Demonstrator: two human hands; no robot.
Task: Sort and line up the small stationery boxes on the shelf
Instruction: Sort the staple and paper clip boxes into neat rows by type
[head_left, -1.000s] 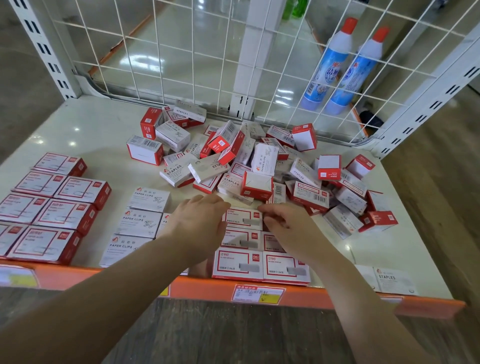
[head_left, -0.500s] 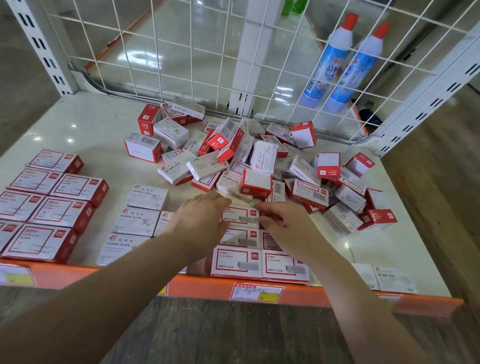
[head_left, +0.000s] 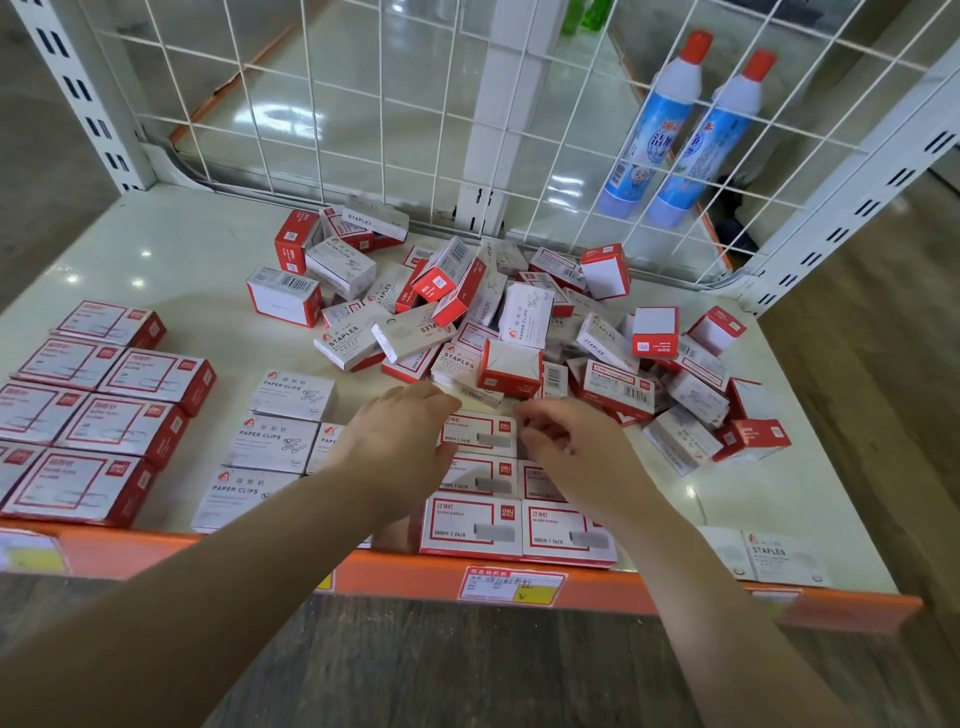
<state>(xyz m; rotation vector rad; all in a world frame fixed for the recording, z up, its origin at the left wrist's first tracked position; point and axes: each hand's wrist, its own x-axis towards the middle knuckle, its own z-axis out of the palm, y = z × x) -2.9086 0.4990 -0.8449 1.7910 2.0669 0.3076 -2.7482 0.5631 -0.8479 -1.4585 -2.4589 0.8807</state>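
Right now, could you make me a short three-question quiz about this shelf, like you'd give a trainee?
1. True or false: the two blue bottles stand on the near side of the wire grid.
2. Which word is printed on the grey boxes lined up just left of the left hand? A) PAPER CLIPS B) ERASERS C) PINS
3. Fill in: the unsorted pile lies ___ the two hands, toward the grid.

Key: 1 false, they are behind it. 2 A. 3 beyond; the right hand sits just before it, over the red-framed staple boxes.
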